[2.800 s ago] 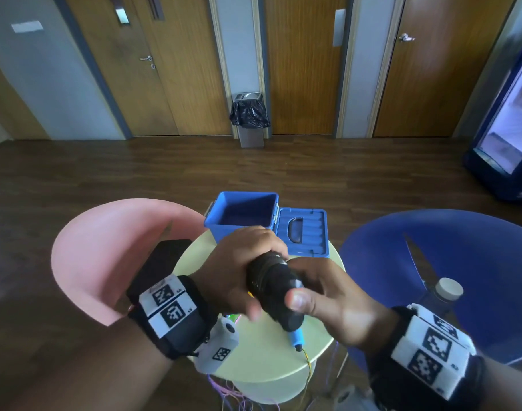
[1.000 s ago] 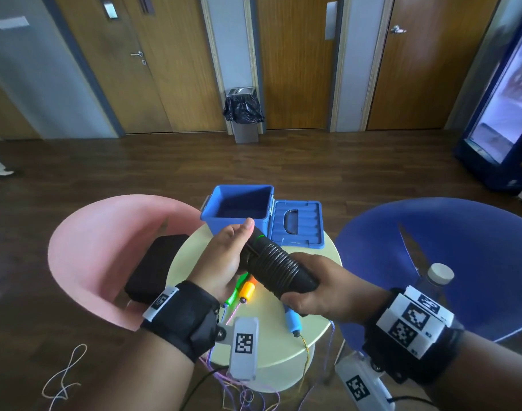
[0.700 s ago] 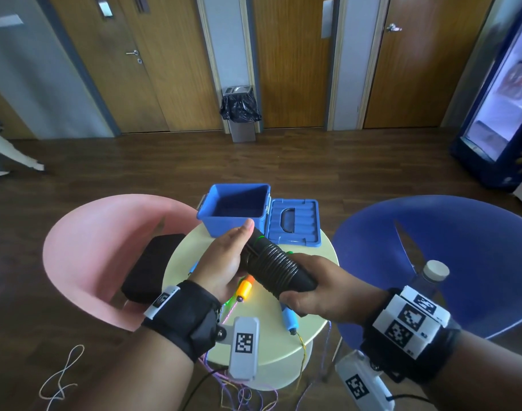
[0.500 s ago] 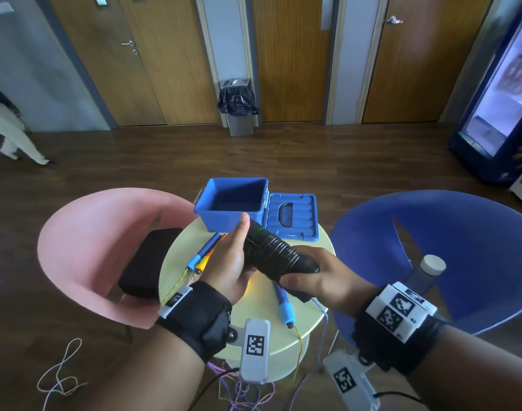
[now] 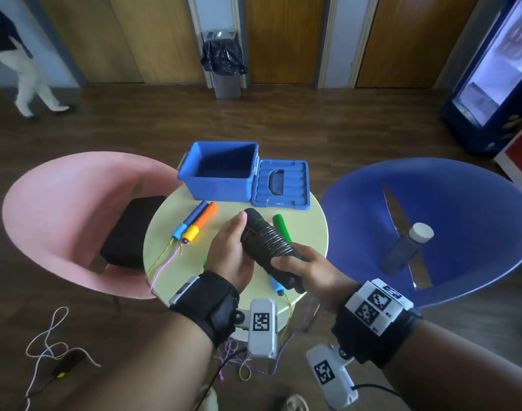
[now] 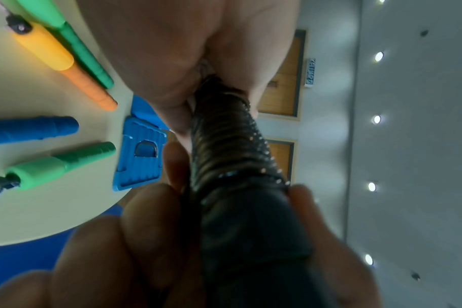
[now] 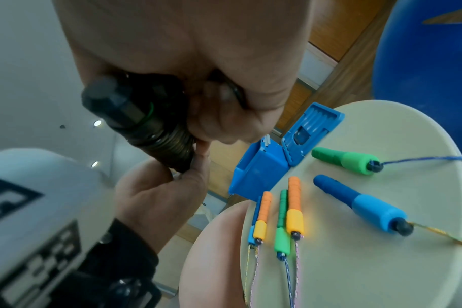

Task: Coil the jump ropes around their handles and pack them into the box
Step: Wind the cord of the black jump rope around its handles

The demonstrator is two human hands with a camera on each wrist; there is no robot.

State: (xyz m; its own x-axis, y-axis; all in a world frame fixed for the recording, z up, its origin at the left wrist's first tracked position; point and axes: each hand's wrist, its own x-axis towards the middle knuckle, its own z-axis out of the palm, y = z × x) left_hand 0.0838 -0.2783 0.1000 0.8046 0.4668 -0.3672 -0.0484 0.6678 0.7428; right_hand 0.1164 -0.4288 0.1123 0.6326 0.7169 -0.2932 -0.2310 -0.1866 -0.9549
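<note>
Black rope bundle (image 5: 267,247) is coiled, pinched by both hands (image 5: 230,256) (image 5: 310,269); blue box (image 5: 224,176), centre frame, holds nothing; coloured ropes (image 5: 194,225) wait uncoiled.

No word, brand or number can be read in any view. The wrist bands (image 5: 375,304) and the white camera housings (image 5: 262,321) carry only black-and-white square code markers. A small sign beside a door (image 6: 310,71) shows characters too blurred to make out.

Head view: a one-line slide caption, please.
Both hands, left hand and right hand, hold a black coiled jump rope above the round table, open blue box behind.
</note>
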